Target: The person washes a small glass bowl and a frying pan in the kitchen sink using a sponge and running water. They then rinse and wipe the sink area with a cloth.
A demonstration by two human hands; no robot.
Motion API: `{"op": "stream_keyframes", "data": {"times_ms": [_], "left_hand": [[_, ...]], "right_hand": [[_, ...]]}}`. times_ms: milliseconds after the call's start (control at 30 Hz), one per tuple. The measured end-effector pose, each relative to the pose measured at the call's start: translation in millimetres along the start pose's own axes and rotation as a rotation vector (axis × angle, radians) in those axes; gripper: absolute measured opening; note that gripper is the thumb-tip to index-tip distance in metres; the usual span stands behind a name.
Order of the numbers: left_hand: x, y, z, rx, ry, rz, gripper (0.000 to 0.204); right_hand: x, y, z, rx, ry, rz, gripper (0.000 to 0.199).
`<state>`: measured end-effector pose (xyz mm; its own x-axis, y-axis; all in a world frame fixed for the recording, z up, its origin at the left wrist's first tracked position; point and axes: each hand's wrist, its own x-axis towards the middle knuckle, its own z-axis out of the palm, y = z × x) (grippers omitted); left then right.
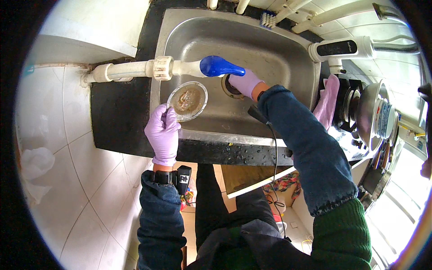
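Note:
My left hand (163, 135), in a lilac glove, pinches the rim of a round sink strainer (187, 101) over the sink's left edge. Brownish wet residue lies in the strainer's bowl. My right hand (245, 84), gloved alike, reaches down at the drain hole (226, 88) in the steel sink (279, 112). Its fingertips are hidden in the dark opening and partly behind the blue tap lever (218, 66), so their grip does not show.
A white pipe (130, 70) with the tap crosses the sink's left side. A brush (268, 20) sits at the back edge. On the right are a white water heater tap (342, 48), a pink glove (327, 101) and stacked bowls (382, 119). A cable (275, 157) hangs over the front edge.

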<state>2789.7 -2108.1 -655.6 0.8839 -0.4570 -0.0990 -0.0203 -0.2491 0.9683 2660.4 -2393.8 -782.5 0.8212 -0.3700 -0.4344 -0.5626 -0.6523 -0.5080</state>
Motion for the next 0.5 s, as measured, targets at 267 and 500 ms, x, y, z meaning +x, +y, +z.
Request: {"op": "stream_keyframes", "data": {"times_ms": [267, 500], "left_hand": [[0.7, -3.2, -2.0, 0.016, -0.018, 0.022, 0.016], [0.4, -2.0, -1.6, 0.003, -0.016, 0.013, 0.015]], "right_hand": [[-25.9, 4.4, -46.2, -0.316, 0.004, -0.2, 0.011], [-45.2, 16.5, -38.8, -0.073, -0.127, -0.239, 0.022]]}}
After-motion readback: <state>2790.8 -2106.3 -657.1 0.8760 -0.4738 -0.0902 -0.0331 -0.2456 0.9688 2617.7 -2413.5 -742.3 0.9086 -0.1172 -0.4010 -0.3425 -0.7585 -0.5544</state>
